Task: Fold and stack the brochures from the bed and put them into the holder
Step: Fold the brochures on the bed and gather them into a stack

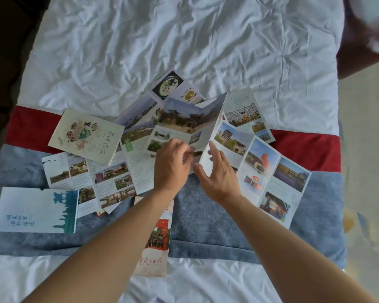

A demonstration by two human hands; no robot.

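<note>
Several brochures lie spread across the bed. In the middle an unfolded brochure with temple photos (184, 121) stands half raised. My left hand (171, 165) pinches its lower edge. My right hand (219, 173) touches its upright right panel with straight fingers. A folded food brochure (88, 136) lies at the left. A folded blue and white one (35, 211) sits at the far left. A folded red brochure (158, 239) shows between my forearms. Unfolded ones lie at the lower left (101, 182) and at the right (276, 180). No holder is in view.
The bed has a crumpled white sheet (184, 40) and a red and blue-grey runner (206, 215) across it. Dark furniture lines the left edge. A pale floor (365, 149) runs along the right side.
</note>
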